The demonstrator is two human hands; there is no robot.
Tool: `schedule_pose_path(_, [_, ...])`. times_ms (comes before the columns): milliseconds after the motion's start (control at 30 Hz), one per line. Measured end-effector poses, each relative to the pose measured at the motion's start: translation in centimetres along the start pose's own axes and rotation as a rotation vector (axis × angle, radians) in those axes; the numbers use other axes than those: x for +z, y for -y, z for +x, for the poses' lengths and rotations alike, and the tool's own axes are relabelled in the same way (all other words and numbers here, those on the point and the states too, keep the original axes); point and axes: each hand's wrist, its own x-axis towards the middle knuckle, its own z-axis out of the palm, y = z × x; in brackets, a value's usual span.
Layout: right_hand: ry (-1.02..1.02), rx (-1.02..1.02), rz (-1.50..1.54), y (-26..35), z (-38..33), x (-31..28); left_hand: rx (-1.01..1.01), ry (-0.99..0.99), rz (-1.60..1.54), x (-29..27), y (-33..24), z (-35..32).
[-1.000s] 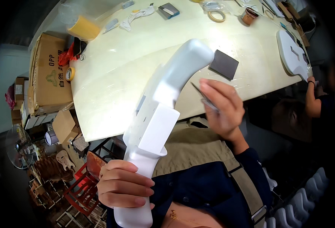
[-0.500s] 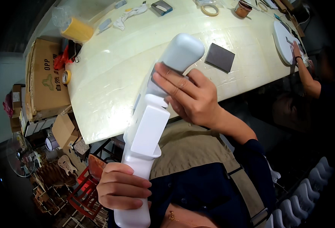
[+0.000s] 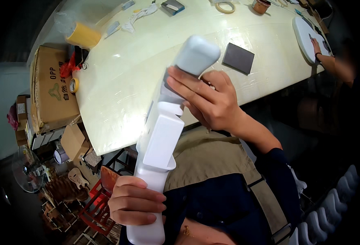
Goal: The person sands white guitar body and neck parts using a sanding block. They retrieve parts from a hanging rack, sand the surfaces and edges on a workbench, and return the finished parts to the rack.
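A white, smooth-coated guitar body (image 3: 162, 141) is held up edge-on in front of me, slanting from lower left to upper right. My left hand (image 3: 136, 200) is closed around its lower end, fingers wrapped over the edge. Near the upper end, my right hand (image 3: 212, 98) presses a grey piece of sandpaper (image 3: 169, 86) against the edge with its outstretched fingers. Most of that sheet is hidden under the fingers. The body's broad faces are turned away from view.
A pale, film-covered table (image 3: 118, 90) spreads ahead, with a dark grey sanding block (image 3: 238, 59) and a tape roll (image 3: 225, 7) on it. Cardboard boxes (image 3: 51, 87) stand left. At far right, a co-worker's hand (image 3: 315, 45) rests on another white body (image 3: 304, 36). Grey-white shapes (image 3: 322, 216) line up lower right.
The whole view has shifted slightly. My right hand and the sandpaper remain near the upper end of the guitar body, and my left grip is the same. The co-worker's hand has moved slightly.
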Motion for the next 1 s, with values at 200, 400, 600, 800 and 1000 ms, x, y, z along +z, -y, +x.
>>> schedule_pose_path(200, [0.047, 0.177, 0.222, 2.3, -1.0, 0.3, -0.015, 0.030, 0.057, -0.4, -0.5, 0.2])
schedule_pose_path(400, [-0.215, 0.098, 0.008, 0.0, 1.9, 0.1, -0.056, 0.153, 0.074, -1.2, -0.6, -0.2])
schedule_pose_path(600, [-0.135, 0.085, 0.236, 1.2, -1.1, 0.0, -0.088, 0.163, 0.075, -1.6, -0.8, 0.0])
schedule_pose_path(800, [-0.048, 0.006, 0.112, 0.3, -0.1, 1.4, -0.053, 0.020, 0.068, -0.8, -0.4, 0.6])
schedule_pose_path(1000, [-0.084, 0.193, 0.201, 1.4, 0.3, 2.8, -0.050, -0.030, 0.059, -0.8, -0.3, 1.1])
